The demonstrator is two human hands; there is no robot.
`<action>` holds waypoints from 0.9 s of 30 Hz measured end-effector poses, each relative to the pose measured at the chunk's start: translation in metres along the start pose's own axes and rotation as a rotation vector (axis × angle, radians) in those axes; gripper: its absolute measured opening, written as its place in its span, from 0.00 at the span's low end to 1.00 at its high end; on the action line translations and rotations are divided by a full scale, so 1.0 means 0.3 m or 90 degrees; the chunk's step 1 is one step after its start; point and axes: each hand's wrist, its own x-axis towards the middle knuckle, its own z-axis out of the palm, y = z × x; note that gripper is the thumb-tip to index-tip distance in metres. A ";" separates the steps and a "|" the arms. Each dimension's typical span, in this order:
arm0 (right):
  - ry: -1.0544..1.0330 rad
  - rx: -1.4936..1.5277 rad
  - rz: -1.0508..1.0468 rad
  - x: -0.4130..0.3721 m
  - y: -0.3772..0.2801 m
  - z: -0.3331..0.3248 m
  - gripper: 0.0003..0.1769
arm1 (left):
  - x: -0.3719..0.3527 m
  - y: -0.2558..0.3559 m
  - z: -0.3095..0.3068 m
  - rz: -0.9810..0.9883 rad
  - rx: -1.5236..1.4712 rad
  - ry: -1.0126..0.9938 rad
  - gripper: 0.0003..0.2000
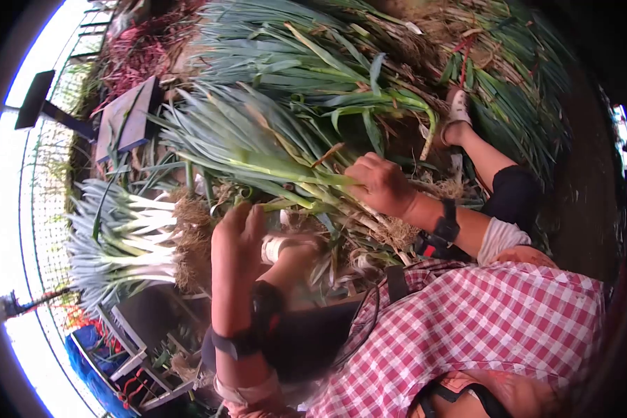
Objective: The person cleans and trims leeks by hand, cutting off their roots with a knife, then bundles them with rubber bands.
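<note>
My right hand (383, 184) is closed around a green onion (285, 171), whose thick green part points left over a heap of others. My left hand (235, 233) is lower and to the left, slightly blurred, its fingers bent together beside a strip of green leaf; whatever lies between them is hidden. Under and beyond my hands spreads the pile of untrimmed green onions (223, 132), with dry leaves and rooty ends. To the left of my left hand lies a stack of cleaned green onions (146, 237), white stalks and brown roots toward me.
A flat platform scale (127, 118) with a display on a post (36, 99) stands at upper left. Grey crates (129, 341) and a blue bag (90, 373) sit at lower left. My shod feet (458, 108) rest among the onions. Wire mesh fencing runs along the left.
</note>
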 end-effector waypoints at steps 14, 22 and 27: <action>0.169 0.107 -0.059 0.137 -0.306 -0.016 0.18 | -0.001 0.072 -0.071 0.062 -0.749 0.195 0.12; 0.273 0.248 0.004 0.262 -0.342 0.097 0.06 | 0.033 0.049 -0.093 0.018 -0.771 0.338 0.11; 0.116 0.135 0.170 0.219 -0.176 0.187 0.11 | 0.029 -0.004 -0.063 0.013 -0.701 0.268 0.08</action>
